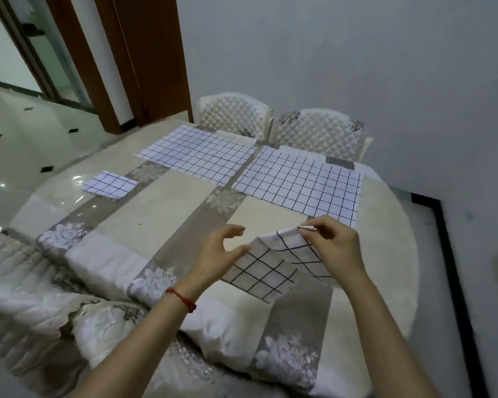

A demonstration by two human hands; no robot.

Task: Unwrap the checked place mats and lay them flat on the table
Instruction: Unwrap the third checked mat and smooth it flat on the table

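Head view is showing both forearms reaching in from the near edge, cut off below the elbows. The right hand [332,248] is pinching the top corner of a partly folded checked place mat [273,262] between thumb and fingertips, lifting that corner off the table [161,202]; the hand is hiding the mat's right edge. The left hand [219,251], with a red string bracelet [181,300] on its wrist, is hovering spread wide, fingers curled, its thumb just touching the mat's left edge and gripping nothing. The mat is white with thin dark grid lines, sagging in soft folds, its lower part lying on the patchwork floral tablecloth [104,265] at the near right.

Two unfolded place mats are lying flat side by side at the far end: the far left mat [199,153] and the far right mat [299,182]. One still-folded mat [110,185] is sitting at the far left. Two quilted chair backs [314,133] are standing behind the table, partly hidden by it.
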